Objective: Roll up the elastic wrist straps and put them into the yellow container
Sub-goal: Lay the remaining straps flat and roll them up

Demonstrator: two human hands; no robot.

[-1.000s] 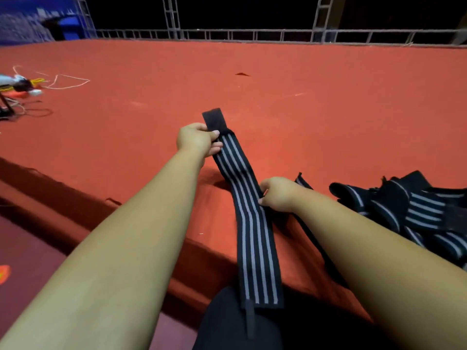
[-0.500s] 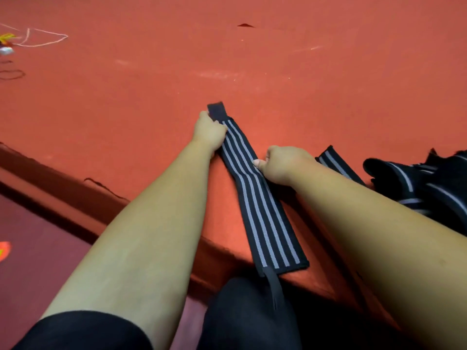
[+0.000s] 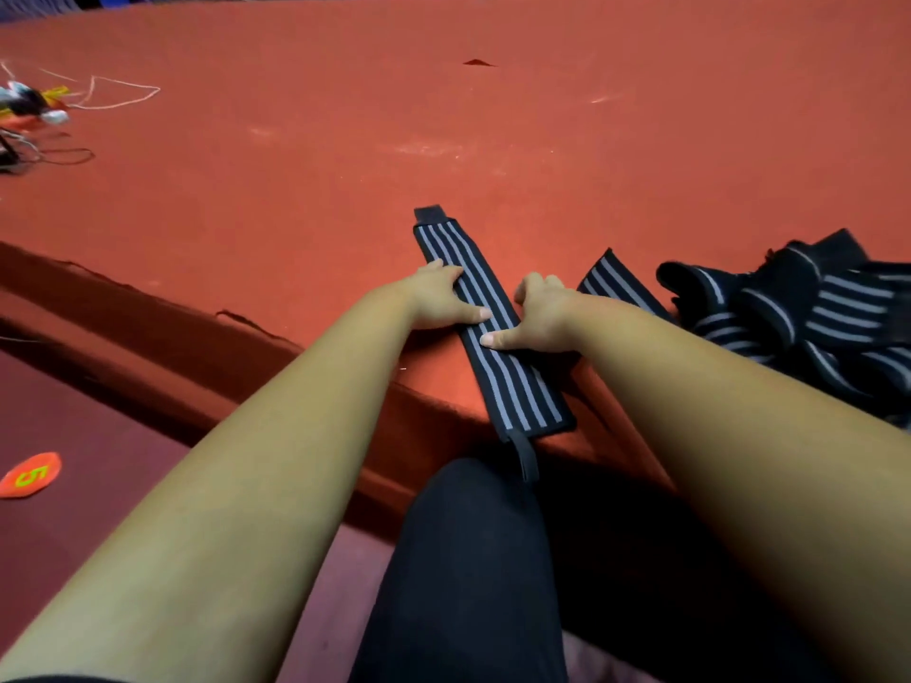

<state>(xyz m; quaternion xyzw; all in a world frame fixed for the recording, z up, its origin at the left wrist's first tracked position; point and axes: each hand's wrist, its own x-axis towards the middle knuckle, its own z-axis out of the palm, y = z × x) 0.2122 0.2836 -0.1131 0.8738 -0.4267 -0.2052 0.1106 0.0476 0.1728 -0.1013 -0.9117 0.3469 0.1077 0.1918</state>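
Note:
A long black elastic wrist strap (image 3: 515, 386) with grey stripes lies flat on the red platform (image 3: 493, 140). Its near end, with a thin black loop, hangs over the platform's front edge. My left hand (image 3: 441, 298) rests on the strap's left side, fingers spread and thumb lying across the stripes. My right hand (image 3: 540, 315) presses the right side with its thumb, its fingers bent down beside the strap. A second strap (image 3: 616, 283) lies just right of my right hand. The yellow container is not in view.
A heap of several more striped straps (image 3: 813, 317) sits at the right. Cables and small coloured items (image 3: 34, 106) lie at the far left. An orange disc marked 5 (image 3: 30, 474) lies on the lower floor. My dark-clothed knee (image 3: 473, 559) is below the platform's edge.
The strap, held up by its far end a second ago, now lies flat on the platform. Both hands have let go of their pinches and slid nearer along it, pressing it down.

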